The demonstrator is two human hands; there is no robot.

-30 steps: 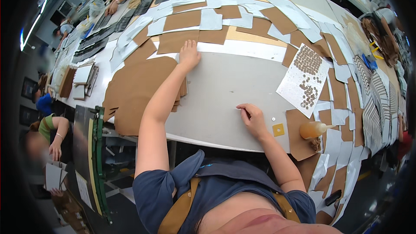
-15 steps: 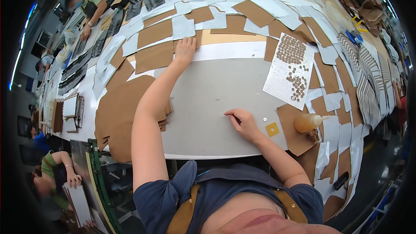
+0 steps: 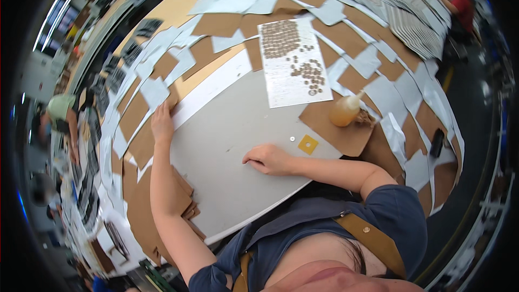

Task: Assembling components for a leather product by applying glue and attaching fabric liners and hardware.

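Note:
My left hand [image 3: 162,123] reaches to the far left, its stretched fingers touching the end of a small brown leather-like piece [image 3: 172,97]. Whether the fingers grip it does not show. Over the grey work board [image 3: 221,124], my right hand [image 3: 268,159] has its fingers curled in and thumb drawn close; anything between them is hidden. Just beyond that hand are a small white disc [image 3: 292,139] and a yellow square [image 3: 307,144] with a hole. A white sheet [image 3: 278,84] carrying many small round metallic pieces lies farther off.
A squeeze bottle [image 3: 344,111] of amber liquid stands on a brown piece [image 3: 324,121] at right. Brown and white pieces overlap around the board. Under my left forearm lies a brown stack [image 3: 181,192]. Striped pieces [image 3: 413,27] lie far right; people work at both sides.
The whole view has swung round, moving the sheet and bottle leftward in the picture. My left hand stays by the brown pieces; my right hand remains curled over the board.

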